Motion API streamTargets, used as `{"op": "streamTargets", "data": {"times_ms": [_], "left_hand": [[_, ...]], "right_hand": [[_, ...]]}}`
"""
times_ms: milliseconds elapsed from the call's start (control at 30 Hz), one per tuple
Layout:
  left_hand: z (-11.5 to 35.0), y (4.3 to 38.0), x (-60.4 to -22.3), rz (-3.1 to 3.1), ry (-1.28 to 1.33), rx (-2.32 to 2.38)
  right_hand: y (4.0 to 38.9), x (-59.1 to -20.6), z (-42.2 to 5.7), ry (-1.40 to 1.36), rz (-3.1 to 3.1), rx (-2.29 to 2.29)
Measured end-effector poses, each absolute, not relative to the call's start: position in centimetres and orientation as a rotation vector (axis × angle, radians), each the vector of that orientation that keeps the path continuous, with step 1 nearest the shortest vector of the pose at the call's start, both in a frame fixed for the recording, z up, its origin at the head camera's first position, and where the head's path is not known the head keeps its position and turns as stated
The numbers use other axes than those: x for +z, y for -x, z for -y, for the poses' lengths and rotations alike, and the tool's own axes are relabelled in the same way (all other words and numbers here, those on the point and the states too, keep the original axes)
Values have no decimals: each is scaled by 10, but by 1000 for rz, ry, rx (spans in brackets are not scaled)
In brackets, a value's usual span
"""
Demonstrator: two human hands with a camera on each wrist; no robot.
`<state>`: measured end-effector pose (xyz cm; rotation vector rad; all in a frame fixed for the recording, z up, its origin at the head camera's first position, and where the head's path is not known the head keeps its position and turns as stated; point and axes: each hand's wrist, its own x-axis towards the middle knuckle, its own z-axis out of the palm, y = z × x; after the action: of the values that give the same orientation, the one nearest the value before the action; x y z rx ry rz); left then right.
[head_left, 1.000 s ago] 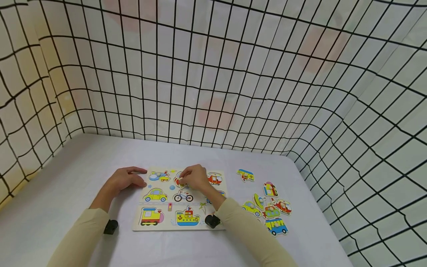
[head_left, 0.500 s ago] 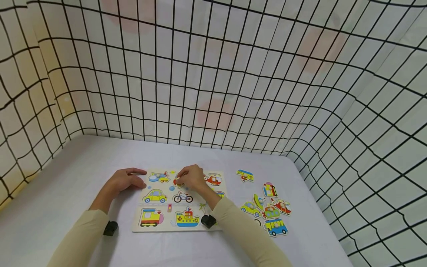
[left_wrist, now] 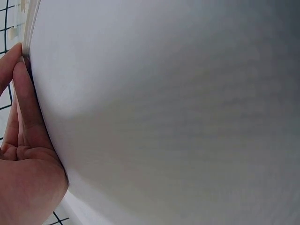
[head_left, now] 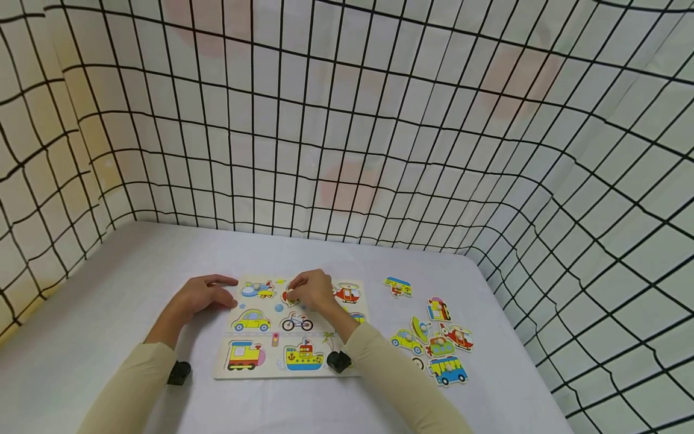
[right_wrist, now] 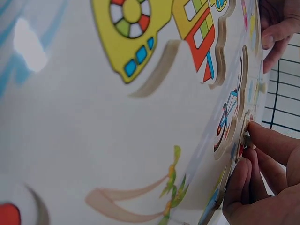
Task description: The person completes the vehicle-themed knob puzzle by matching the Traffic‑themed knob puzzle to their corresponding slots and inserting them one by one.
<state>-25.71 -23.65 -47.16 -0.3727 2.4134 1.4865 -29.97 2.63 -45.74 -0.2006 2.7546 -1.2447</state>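
A white wooden puzzle board point(head_left: 273, 370) with vehicle pictures in shaped recesses lies on the table. My right hand point(head_left: 314, 290) is over its top row and pinches a small red puzzle piece point(head_left: 287, 296) by its knob. In the right wrist view the piece sits at the board's surface, past the bicycle picture point(right_wrist: 228, 112), partly hidden by the fingers point(right_wrist: 272, 140). My left hand point(head_left: 197, 296) rests at the board's left edge, thumb and fingers extended. The left wrist view shows its fingertips point(left_wrist: 19, 70) right at the board's side.
Loose knobbed pieces lie right of the board: a bus point(head_left: 449, 369), a yellow car point(head_left: 406, 341), a helicopter point(head_left: 458, 337), a train point(head_left: 438, 309) and others. A ship piece point(head_left: 398, 286) lies apart, farther back. Black netting point(head_left: 347, 138) rises behind and beside the table.
My right hand has shifted slightly left with the red puzzle piece, then stayed almost still over the top row. My left hand has kept its place at the board's edge.
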Motion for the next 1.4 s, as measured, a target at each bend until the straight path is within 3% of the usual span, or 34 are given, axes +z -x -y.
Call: {"op": "streamTargets", "data": {"times_ms": [1400], "left_hand": [[235, 256, -471, -2412, 376, 1500]], "right_hand": [[295, -451, -37, 250, -2783, -1239]]}}
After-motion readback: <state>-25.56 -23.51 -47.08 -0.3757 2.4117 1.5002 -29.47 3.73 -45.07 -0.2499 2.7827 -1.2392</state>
